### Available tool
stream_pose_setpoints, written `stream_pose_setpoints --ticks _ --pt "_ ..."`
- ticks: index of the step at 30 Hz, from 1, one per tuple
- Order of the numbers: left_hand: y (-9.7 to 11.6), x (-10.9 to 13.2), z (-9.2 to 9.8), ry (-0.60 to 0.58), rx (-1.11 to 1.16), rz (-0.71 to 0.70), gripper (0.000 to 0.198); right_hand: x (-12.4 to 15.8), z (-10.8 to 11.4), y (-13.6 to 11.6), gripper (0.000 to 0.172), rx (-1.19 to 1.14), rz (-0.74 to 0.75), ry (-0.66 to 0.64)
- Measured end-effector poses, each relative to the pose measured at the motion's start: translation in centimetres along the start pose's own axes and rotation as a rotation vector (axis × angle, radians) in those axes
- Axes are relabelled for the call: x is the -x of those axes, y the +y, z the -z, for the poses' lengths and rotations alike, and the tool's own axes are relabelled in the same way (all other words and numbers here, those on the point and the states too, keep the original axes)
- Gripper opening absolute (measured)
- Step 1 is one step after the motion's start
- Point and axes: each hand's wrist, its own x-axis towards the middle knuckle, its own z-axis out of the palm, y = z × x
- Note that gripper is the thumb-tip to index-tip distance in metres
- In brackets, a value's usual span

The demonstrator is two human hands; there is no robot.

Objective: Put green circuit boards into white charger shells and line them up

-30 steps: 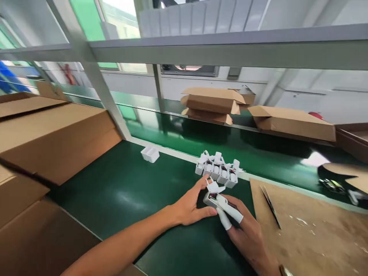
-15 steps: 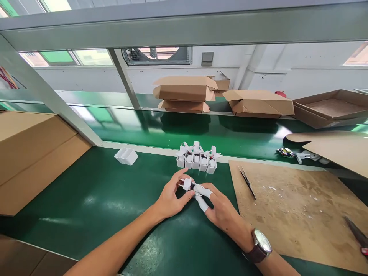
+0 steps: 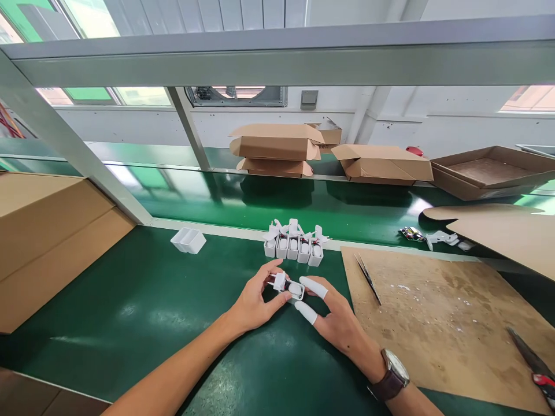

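Observation:
My left hand [image 3: 259,296] grips a small white plastic housing [image 3: 298,290], thumb on the near side and fingers behind. A rounded white part sits inside the housing, and a white piece with thin prongs stands out at its left end. Around the right end is my right hand [image 3: 337,315], thumb and index finger spread, both tips in white finger cots; whether they touch the housing I cannot tell. Just beyond my hands, several similar white housings [image 3: 293,249] stand in a row, with white pieces sticking out of their tops.
White empty cases [image 3: 189,240] sit to the left on the green work surface [image 3: 173,312]. On the right, a brown board [image 3: 416,329] carries tweezers [image 3: 368,279] and red-handled scissors [image 3: 535,361]. Cardboard boxes [image 3: 275,144] line the back; a large carton [image 3: 65,225] flanks the left.
My right thumb and index finger have parted from the housing's right end, uncovering the rounded white part. My left hand keeps its grip. The whole view has shifted slightly.

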Motion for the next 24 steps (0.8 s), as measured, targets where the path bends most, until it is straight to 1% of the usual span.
stream_pose_setpoints --ticks 3,5,6,8,10,11,12,14,15,17,19,24 --pt "-0.2 -0.1 0.1 -0.004 0.019 0.019 0.061 0.1 -0.3 0.2 0.036 0.041 0.057 -0.054" --pt "-0.4 -0.1 0.1 0.008 0.036 0.022 0.063 0.0 -0.8 0.3 0.032 -0.011 0.040 -0.055" --pt "-0.5 -0.1 0.0 0.025 0.038 0.010 0.068 -0.1 -1.0 0.3 0.030 -0.078 -0.001 -0.036" --pt "-0.7 0.0 -0.1 0.064 -0.001 -0.058 0.087 -0.3 -1.5 0.2 0.027 -0.306 -0.172 0.026" --pt "-0.5 0.3 -0.3 0.090 -0.107 -0.183 0.102 -0.5 -1.7 -0.2 0.032 -0.624 -0.412 0.062" --pt "-0.3 0.4 -0.4 0.093 -0.168 -0.259 0.101 -0.6 -1.7 -0.5 0.036 -0.789 -0.526 0.057" --pt "-0.1 0.5 -0.6 0.090 -0.224 -0.332 0.095 -0.7 -1.7 -0.8 0.040 -0.937 -0.620 0.043" --pt "0.5 0.6 -0.7 0.086 -0.288 -0.459 0.081 -0.8 -1.6 -1.5 0.043 -1.152 -0.733 0.005" --pt "0.8 0.7 -0.8 0.086 -0.296 -0.502 0.078 -0.8 -1.6 -1.8 0.043 -1.218 -0.765 -0.006" --pt "1.1 0.6 -0.8 0.088 -0.294 -0.541 0.078 -0.9 -1.7 -2.2 0.041 -1.284 -0.809 -0.013" --pt "1.2 0.5 -0.8 0.094 -0.286 -0.547 0.082 -0.9 -1.9 -2.4 0.039 -1.301 -0.834 -0.017" --pt "1.0 0.5 -0.7 0.089 -0.275 -0.573 0.083 -0.8 -2.1 -2.2 0.035 -1.310 -0.837 -0.021"
